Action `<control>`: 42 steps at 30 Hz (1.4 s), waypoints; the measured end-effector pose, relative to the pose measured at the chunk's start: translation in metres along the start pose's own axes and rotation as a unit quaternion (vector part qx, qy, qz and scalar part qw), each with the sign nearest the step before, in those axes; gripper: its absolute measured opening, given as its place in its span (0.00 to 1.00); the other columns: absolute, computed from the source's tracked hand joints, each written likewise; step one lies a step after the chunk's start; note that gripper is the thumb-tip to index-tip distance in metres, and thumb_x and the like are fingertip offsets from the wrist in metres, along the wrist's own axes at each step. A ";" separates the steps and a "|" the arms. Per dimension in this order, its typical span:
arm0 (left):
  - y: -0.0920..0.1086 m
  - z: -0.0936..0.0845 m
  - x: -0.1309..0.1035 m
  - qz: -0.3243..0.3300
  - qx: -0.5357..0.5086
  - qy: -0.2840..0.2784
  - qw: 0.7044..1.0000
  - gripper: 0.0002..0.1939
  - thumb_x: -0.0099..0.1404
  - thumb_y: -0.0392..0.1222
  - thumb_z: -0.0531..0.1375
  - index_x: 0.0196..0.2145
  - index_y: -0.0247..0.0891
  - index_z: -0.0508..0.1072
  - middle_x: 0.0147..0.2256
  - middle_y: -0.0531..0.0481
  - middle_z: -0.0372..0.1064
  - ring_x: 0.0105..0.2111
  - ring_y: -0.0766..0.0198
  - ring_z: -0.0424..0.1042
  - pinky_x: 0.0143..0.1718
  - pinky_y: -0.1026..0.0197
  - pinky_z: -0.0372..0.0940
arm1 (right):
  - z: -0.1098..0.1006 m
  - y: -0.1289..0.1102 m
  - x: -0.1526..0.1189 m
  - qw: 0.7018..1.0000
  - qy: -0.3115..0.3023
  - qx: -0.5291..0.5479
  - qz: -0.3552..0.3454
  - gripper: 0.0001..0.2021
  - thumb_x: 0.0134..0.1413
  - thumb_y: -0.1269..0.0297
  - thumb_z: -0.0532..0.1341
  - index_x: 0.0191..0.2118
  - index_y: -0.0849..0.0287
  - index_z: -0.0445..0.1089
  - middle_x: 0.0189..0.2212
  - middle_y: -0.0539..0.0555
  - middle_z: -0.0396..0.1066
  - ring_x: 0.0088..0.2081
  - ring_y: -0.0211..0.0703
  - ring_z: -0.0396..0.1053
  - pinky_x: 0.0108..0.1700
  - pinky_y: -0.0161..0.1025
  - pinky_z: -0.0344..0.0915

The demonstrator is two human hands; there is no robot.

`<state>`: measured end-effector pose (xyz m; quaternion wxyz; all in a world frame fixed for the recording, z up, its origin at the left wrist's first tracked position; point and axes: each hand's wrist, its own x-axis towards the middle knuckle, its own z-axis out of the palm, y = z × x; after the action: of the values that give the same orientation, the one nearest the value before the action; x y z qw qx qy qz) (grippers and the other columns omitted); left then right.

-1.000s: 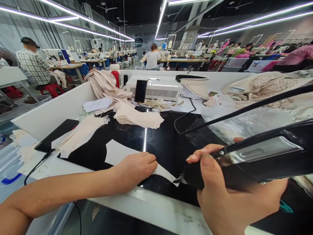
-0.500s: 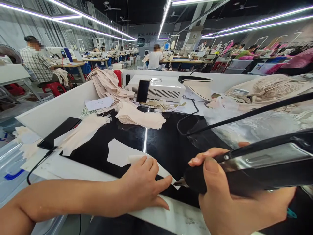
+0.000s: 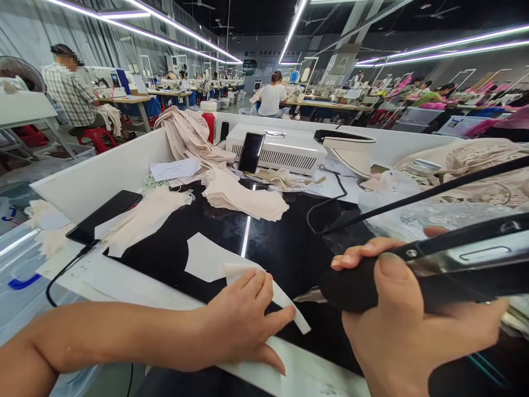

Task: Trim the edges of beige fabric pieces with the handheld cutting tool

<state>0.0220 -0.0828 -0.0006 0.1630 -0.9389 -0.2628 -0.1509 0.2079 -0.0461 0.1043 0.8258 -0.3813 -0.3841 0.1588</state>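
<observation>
My left hand (image 3: 243, 322) rests on a white curved template-like piece (image 3: 206, 256) on the black tabletop. Its index finger and thumb are spread, while the other fingers bend down on a small pale fabric piece (image 3: 237, 270) lying over the white one. My right hand (image 3: 392, 314) is wrapped round a corded black-and-silver handheld tool (image 3: 355, 286). The tool's narrow metal tip (image 3: 308, 296) points left, close to the far edge of the white piece's narrow end. Whether it touches the piece, I cannot tell.
A stack of cream fabric pieces (image 3: 248, 198) lies farther back; more cut pieces (image 3: 144, 218) and a black phone (image 3: 105, 218) are at left. A white vented box (image 3: 281, 151) stands behind. The tool's black cable (image 3: 421, 193) crosses the right side, before a clear plastic bag (image 3: 446, 218).
The tool's tip has come off the end of the white piece and sits higher along its far edge. My left hand keeps its place on the fabric. The view has shifted slightly.
</observation>
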 end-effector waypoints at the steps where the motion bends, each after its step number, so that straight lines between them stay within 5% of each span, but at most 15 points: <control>1: 0.000 0.000 0.000 0.001 -0.001 0.002 1.000 0.50 0.82 0.88 0.60 0.73 0.38 0.80 0.67 0.22 0.85 0.66 0.36 0.88 0.69 0.41 0.81 | 0.002 0.003 0.001 1.000 -0.006 0.005 0.001 0.26 0.40 0.56 0.86 0.44 0.43 0.77 0.24 0.39 0.76 0.20 0.47 0.70 0.24 0.46 0.73; 13: -0.004 -0.004 0.002 0.004 -0.040 0.001 0.999 0.51 0.79 0.86 0.66 0.75 0.38 0.81 0.68 0.22 0.83 0.69 0.35 0.85 0.73 0.41 0.79 | -0.007 0.015 -0.004 0.999 -0.029 -0.015 0.029 0.28 0.45 0.56 0.87 0.49 0.45 0.78 0.29 0.40 0.78 0.23 0.46 0.75 0.28 0.46 0.79; 22: -0.013 -0.006 -0.005 0.011 -0.049 0.007 0.999 0.50 0.81 0.86 0.62 0.77 0.42 0.79 0.69 0.26 0.84 0.70 0.38 0.86 0.74 0.42 0.79 | 0.000 0.028 -0.005 0.997 -0.061 0.033 0.014 0.29 0.53 0.52 0.89 0.54 0.46 0.78 0.32 0.39 0.80 0.25 0.41 0.76 0.30 0.41 0.79; 26: -0.017 -0.004 -0.006 0.022 -0.057 0.017 0.998 0.50 0.83 0.86 0.60 0.77 0.40 0.79 0.69 0.24 0.83 0.70 0.37 0.86 0.74 0.41 0.80 | -0.001 0.032 -0.009 0.995 -0.086 0.040 0.009 0.28 0.57 0.47 0.90 0.52 0.48 0.77 0.33 0.41 0.80 0.25 0.39 0.76 0.31 0.40 0.80; 32: -0.031 0.001 -0.012 0.042 -0.087 0.048 0.994 0.46 0.82 0.83 0.67 0.76 0.42 0.80 0.67 0.28 0.83 0.69 0.37 0.86 0.77 0.41 0.78 | 0.000 0.031 -0.014 0.995 -0.086 0.036 -0.019 0.23 0.61 0.52 0.88 0.46 0.50 0.76 0.34 0.44 0.82 0.26 0.40 0.77 0.31 0.39 0.79; 42: -0.055 -0.004 -0.014 0.059 -0.181 -0.004 0.982 0.39 0.89 0.71 0.67 0.81 0.43 0.77 0.67 0.30 0.81 0.69 0.38 0.83 0.78 0.39 0.76 | 0.001 0.027 -0.022 0.997 -0.069 0.026 -0.029 0.24 0.58 0.55 0.90 0.48 0.50 0.78 0.32 0.44 0.82 0.26 0.42 0.77 0.33 0.41 0.80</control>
<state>-0.0198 -0.0461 0.0106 -0.0018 -0.9673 -0.1763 -0.1822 0.1932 -0.0403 0.0735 0.8109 -0.3369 -0.4469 0.1709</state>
